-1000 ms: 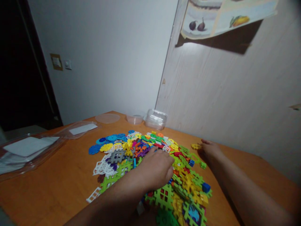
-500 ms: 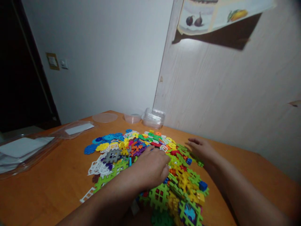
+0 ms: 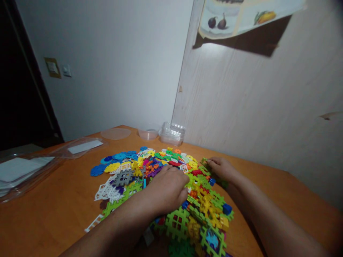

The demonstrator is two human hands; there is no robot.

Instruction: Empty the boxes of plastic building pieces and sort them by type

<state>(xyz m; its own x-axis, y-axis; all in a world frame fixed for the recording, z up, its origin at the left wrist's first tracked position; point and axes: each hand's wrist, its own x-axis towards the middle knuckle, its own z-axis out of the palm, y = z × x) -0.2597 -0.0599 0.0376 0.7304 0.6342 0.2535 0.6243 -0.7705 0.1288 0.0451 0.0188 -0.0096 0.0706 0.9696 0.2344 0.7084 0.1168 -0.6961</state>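
Observation:
A heap of colourful plastic building pieces spreads over the wooden table. My left hand lies over the middle of the heap with its fingers curled down; whatever is under them is hidden. At the heap's right edge, my right hand has its fingertips closed on a light green building piece. Close to my left hand are a green window-like square, yellow interlocking pieces and a grey notched square. White lattice pieces and blue discs lie on the left side.
Clear plastic containers and a round tub stand at the table's back edge by the wall. A round lid lies left of them. Clear packaging with white paper occupies the left side of the orange-brown table.
My right hand's fingers have closed at the heap's edge, where they now grip a light green piece. My left hand stays over the heap. The view has shifted slightly.

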